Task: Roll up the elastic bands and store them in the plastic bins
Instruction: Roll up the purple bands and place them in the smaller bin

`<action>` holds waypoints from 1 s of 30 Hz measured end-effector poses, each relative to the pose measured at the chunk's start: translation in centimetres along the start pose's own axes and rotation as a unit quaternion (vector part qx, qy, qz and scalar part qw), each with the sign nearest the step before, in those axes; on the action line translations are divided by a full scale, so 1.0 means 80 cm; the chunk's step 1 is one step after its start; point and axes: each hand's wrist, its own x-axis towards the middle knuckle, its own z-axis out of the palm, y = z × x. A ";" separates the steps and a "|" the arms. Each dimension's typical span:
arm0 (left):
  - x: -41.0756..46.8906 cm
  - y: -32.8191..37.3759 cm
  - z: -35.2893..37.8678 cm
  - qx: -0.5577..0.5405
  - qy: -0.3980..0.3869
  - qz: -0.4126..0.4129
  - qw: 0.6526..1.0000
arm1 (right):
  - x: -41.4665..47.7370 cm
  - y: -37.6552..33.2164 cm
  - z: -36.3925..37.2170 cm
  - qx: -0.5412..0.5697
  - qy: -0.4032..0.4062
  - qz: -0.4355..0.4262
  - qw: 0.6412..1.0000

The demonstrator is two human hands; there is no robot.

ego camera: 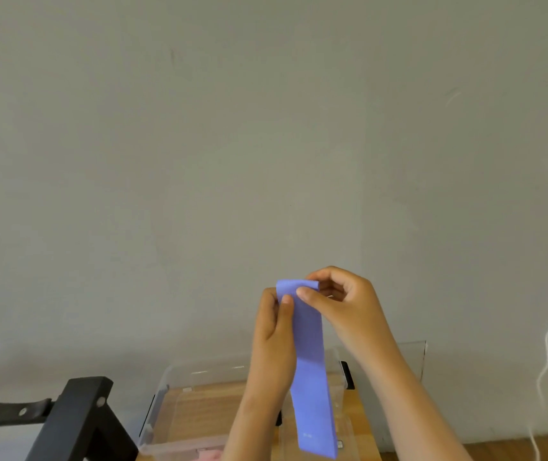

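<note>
Hanging vertically, purple elastic band [310, 354], both hands pinching

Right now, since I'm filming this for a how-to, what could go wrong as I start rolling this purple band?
Only the top edge of the flat purple elastic band is folded over, pinched between the left hand and right hand; if a pinch slips, that first turn could spring open. The long tail hangs free, unsupported, with a clear plastic bin lower in view, so the roll may wind loose or crooked.
</note>
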 end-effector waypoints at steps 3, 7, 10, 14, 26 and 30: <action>0.000 0.002 -0.004 -0.005 0.021 0.027 0.999 | -0.002 -0.001 0.006 -0.006 -0.006 0.002 1.000; -0.002 0.008 -0.003 -0.010 0.023 0.034 0.999 | -0.003 -0.003 0.015 -0.004 -0.007 -0.001 1.000; 0.000 0.010 -0.005 -0.008 0.059 0.011 0.998 | -0.005 -0.005 0.019 0.001 -0.018 0.009 1.000; 0.002 0.019 -0.010 -0.009 0.080 0.014 0.997 | -0.008 -0.004 0.019 -0.001 -0.015 0.018 1.000; 0.008 0.018 -0.035 0.023 0.007 0.055 0.998 | -0.010 -0.009 0.011 0.018 -0.036 0.010 0.999; 0.016 0.024 -0.060 0.000 -0.072 0.054 0.996 | -0.011 -0.017 0.000 0.038 -0.079 0.017 0.996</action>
